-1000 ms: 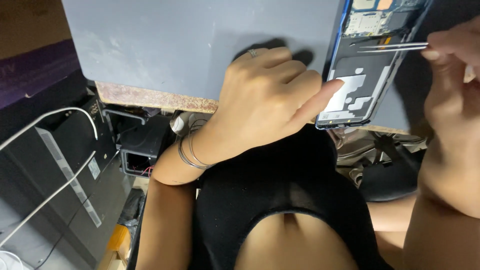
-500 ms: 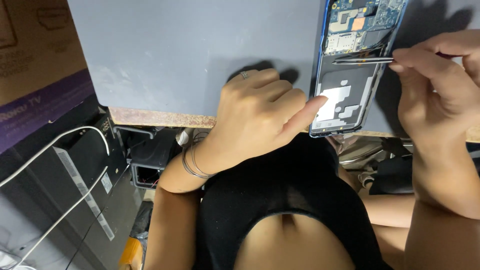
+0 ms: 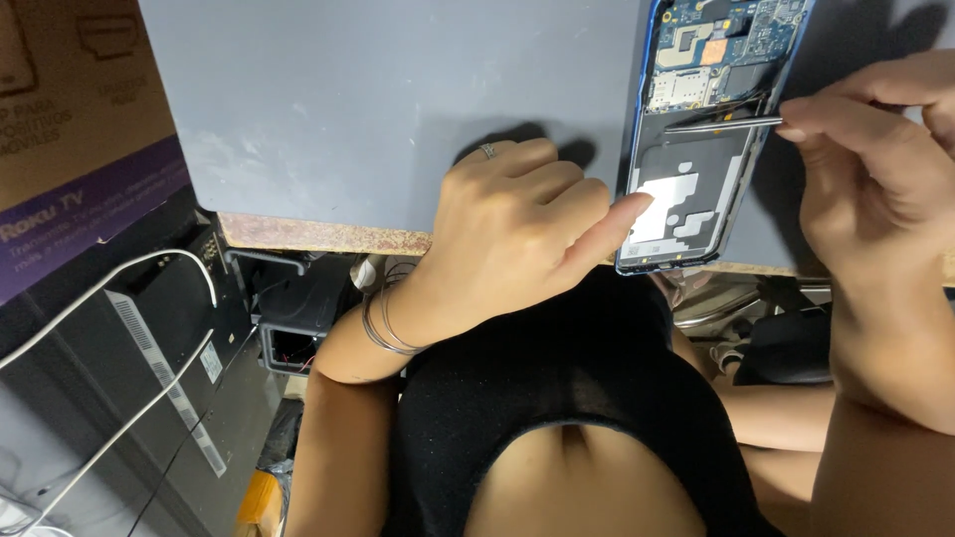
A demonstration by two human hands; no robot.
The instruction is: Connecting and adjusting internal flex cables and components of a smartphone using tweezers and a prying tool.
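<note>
An opened smartphone (image 3: 696,129) with its back cover off lies on the grey table (image 3: 378,99), its circuit board and blue frame exposed. My left hand (image 3: 517,229) rests on the table beside it, its index finger pressing the phone's lower left edge. A ring and thin metal bangles are on that hand and wrist. My right hand (image 3: 875,169) pinches metal tweezers (image 3: 721,124) whose tips lie across the phone's middle.
A cardboard box (image 3: 70,129) with a purple band stands left of the table. Below the table's chipped front edge sit dark electronic units (image 3: 149,348) with white cables. My black top fills the lower centre.
The view has shifted so the phone and both hands sit lower and further right. My right hand has brought the tweezers down to the phone's middle. The left hand stays on the phone's edge.
</note>
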